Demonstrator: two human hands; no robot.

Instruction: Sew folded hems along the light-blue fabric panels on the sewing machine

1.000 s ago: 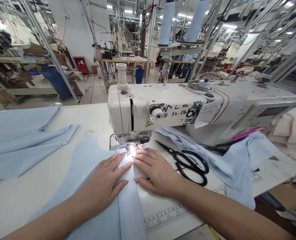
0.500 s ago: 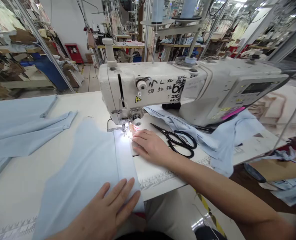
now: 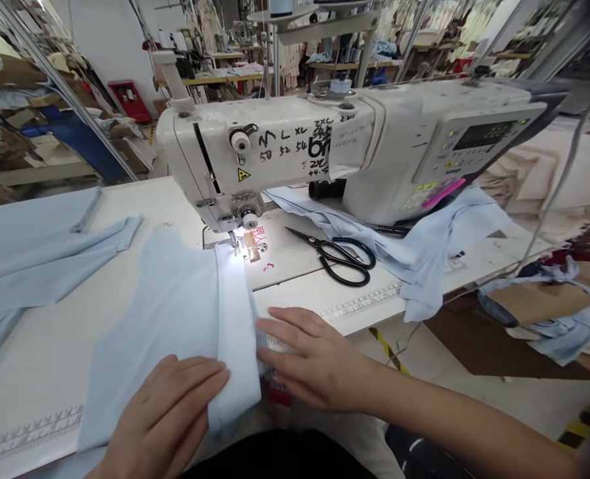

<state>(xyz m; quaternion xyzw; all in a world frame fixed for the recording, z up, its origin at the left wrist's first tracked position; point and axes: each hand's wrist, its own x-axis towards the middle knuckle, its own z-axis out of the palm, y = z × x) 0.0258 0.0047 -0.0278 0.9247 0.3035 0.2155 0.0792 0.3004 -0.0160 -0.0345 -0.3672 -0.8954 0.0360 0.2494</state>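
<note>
Resting on the light blue cloth (image 3: pixel 159 313), the left hand (image 3: pixel 169 409) lies palm down with its fingers close together, their tips at the left side of the paler band (image 3: pixel 235 313) that runs along the cloth's right edge. Right hand (image 3: pixel 319 362): at the opposite side of the band, fingers slightly apart, tips meeting the cloth edge. Thumb position unclear on both hands; cannot tell whether either one pinches the fabric. Cloth location: spread flat on the white bench (image 3: pixel 75 336), far end of the band under the presser foot (image 3: pixel 235 245) of the sewing machine (image 3: pixel 285 136), near end turned at the bench's front edge, between the hands. Machine lamp lights the area around the foot. Just right of the foot: red markings (image 3: pixel 259 233) on the bed. Black-handled scissors (image 3: pixel 344 259) lie further right, blades partly open, points toward the machine head. Printed ruler scale (image 3: pixel 359 303) below the scissors, along the front edge. Behind the scissors, a loose length of blue fabric (image 3: pixel 424 256) trails over the bench. Folded blue pieces (image 3: pixel 35 246) at far left, apart from the worked cloth. Control panel (image 3: pixel 479 136) display lit.
</note>
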